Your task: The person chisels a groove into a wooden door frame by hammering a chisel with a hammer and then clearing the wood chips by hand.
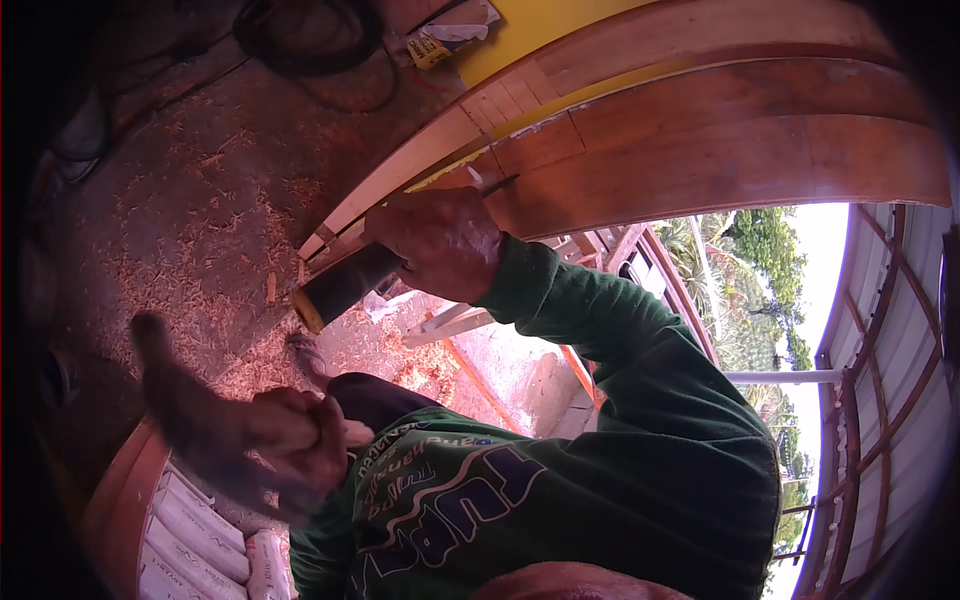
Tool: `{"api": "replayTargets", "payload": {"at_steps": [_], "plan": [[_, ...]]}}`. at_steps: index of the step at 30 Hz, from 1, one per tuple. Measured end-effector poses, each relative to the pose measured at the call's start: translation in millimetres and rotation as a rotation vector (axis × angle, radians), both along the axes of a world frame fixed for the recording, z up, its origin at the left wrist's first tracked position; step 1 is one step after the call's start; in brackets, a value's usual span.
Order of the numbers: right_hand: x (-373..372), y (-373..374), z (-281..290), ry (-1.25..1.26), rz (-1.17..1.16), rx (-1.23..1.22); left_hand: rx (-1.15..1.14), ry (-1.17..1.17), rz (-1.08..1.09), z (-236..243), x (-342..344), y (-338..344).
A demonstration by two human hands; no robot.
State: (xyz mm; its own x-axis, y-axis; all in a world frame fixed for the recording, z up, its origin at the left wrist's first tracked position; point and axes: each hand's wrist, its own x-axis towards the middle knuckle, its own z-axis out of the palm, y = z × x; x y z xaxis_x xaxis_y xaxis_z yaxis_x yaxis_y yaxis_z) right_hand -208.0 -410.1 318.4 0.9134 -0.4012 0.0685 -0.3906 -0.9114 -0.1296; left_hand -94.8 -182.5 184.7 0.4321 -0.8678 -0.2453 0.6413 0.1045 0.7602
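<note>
My right hand (440, 240), in a green sleeve, is closed around a tool with a thick black handle and a yellow end (345, 285). From the far side of the fist a thin dark point (500, 185) sticks out against a curved wooden plank structure (640, 150). Which kind of tool it is, I cannot make out. Lower and to the left, my left hand (300, 430) is closed on a dark grey curved object (180, 390). Motion smears that object, so its kind does not show. The two hands are apart.
Wood shavings (220, 240) litter the floor, around a foot (308, 358). A coiled dark hose or cable (310, 35) and a yellow package (430, 50) lie at the far side. Stacked white bags (195, 540) are at lower left. Timber pieces (455, 325) stand beneath the planks.
</note>
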Motion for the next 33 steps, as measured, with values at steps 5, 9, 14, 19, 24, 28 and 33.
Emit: {"api": "replayTargets", "payload": {"at_steps": [5,9,14,19,24,28,33], "plan": [[7.1,6.6,3.5,-0.030,-0.005,-0.009,0.108,-0.749,-0.126,-11.5,6.9,-18.4],[4.0,3.2,-2.3,-0.097,0.017,-0.011,0.171,0.300,-0.030,-3.0,28.5,-11.9],[4.4,0.2,-9.4,-0.035,-0.025,-0.039,0.389,-0.444,-0.069,-8.4,47.0,26.0],[14.4,6.2,27.4,-0.291,0.018,-0.050,0.599,-0.625,0.014,13.8,50.3,23.5],[48.8,37.7,83.8,-0.511,0.182,0.045,0.484,-0.621,-0.033,26.3,55.7,14.2],[47.8,20.4,83.3,-0.543,0.035,0.077,0.495,-0.640,-0.130,33.6,75.2,3.2],[63.6,13.0,51.3,-0.226,-0.106,-0.034,0.399,-0.897,-0.217,18.4,116.7,16.0]]}}
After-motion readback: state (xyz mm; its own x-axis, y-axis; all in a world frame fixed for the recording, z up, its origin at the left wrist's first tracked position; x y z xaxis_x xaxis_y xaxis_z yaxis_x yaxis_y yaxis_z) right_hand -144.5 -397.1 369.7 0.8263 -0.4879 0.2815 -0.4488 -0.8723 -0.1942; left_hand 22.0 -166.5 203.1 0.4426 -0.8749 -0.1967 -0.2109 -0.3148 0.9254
